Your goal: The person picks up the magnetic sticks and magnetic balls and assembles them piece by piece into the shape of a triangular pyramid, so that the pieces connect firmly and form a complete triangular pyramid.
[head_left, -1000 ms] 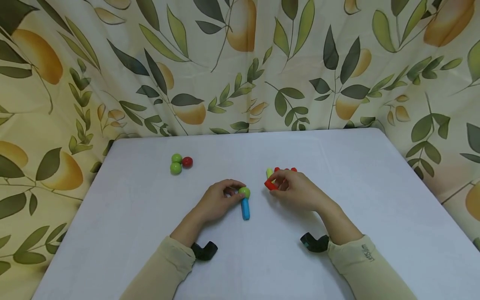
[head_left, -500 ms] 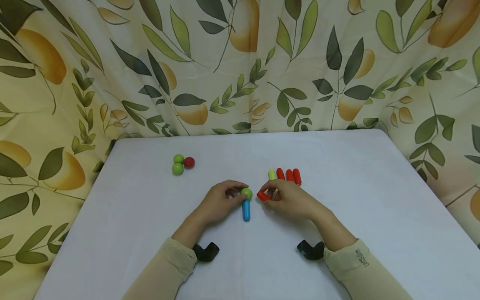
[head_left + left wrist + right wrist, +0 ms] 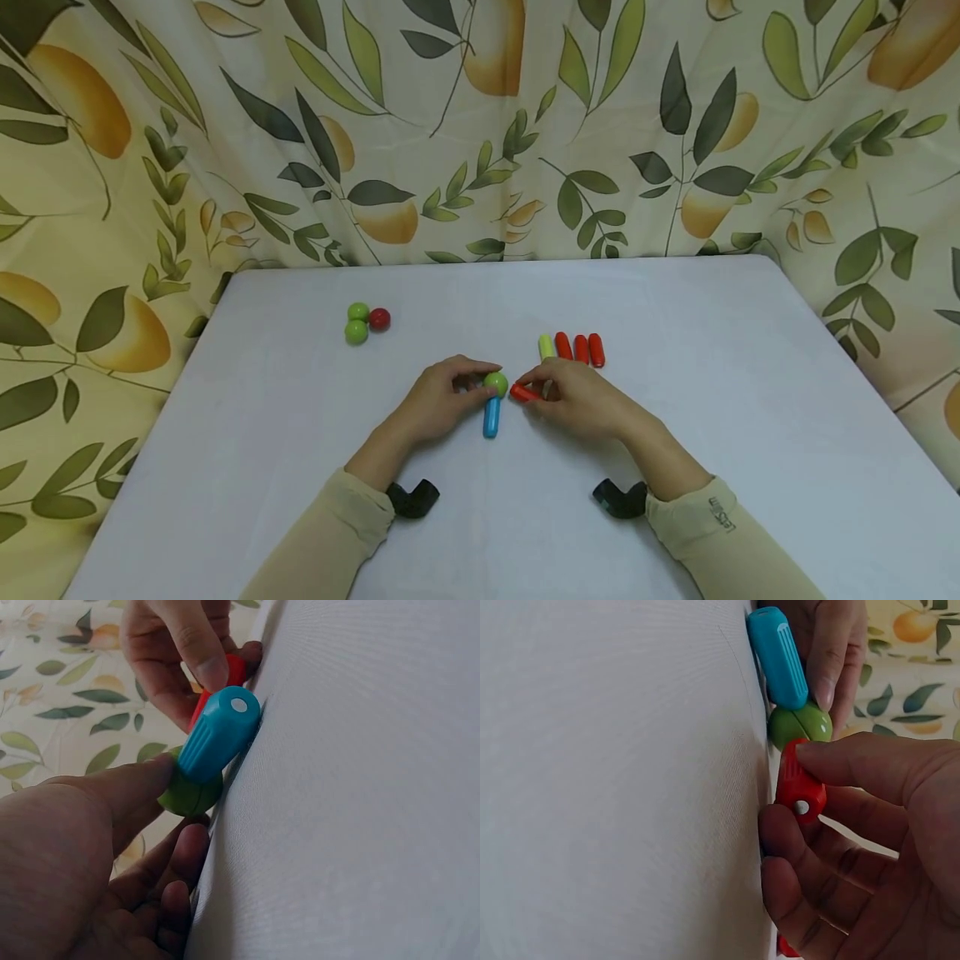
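My left hand [image 3: 441, 400] pinches a green ball [image 3: 496, 383] between thumb and fingers, low over the white table. A blue rod [image 3: 491, 418] is joined to the ball on the side towards me; its ridged side and pale end dot show in the left wrist view. My right hand [image 3: 588, 402] pinches a short red rod [image 3: 525, 392], whose tip points at the ball's right side. In the right wrist view the red rod [image 3: 799, 784] overlaps the green ball [image 3: 791, 726]; whether they touch, I cannot tell.
Beyond my right hand lie a yellow-green rod [image 3: 546, 345] and several red rods [image 3: 581, 348] in a row. Two green balls [image 3: 356, 332] and a red ball [image 3: 379, 319] sit together at the back left. A patterned curtain [image 3: 480, 150] hangs behind the table [image 3: 225, 467].
My right hand has carried the red rod away from the row, left and towards me, up beside the green ball. The left hand keeps its hold almost in place.
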`<move>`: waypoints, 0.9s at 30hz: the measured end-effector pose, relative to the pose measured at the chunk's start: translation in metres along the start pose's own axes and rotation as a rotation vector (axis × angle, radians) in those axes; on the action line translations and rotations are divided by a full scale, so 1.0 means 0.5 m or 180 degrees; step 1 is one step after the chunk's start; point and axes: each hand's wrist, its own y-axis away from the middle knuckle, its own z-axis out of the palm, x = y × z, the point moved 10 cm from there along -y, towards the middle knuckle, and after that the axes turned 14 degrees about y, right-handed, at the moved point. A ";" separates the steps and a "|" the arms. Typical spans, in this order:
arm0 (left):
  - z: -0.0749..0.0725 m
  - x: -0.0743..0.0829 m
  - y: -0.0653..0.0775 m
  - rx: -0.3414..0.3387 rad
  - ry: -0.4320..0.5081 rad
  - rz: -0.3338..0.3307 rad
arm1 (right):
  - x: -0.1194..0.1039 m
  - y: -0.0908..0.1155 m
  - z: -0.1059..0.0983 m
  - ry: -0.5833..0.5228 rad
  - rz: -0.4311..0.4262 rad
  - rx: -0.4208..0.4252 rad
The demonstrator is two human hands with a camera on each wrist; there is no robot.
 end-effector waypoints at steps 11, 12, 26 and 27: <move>0.001 0.000 -0.001 0.0004 -0.0028 -0.0024 | 0.002 -0.001 0.002 -0.0032 0.0005 -0.0004; 0.001 -0.001 -0.001 0.0001 -0.0022 -0.0048 | 0.003 -0.001 0.003 -0.0033 0.0002 -0.0006; 0.012 0.000 0.002 -0.0083 -0.0037 -0.0142 | -0.002 0.000 0.001 -0.0088 -0.0123 0.0063; 0.012 0.001 0.001 -0.0064 -0.0023 -0.0139 | -0.001 0.001 -0.002 -0.0090 -0.0122 0.0077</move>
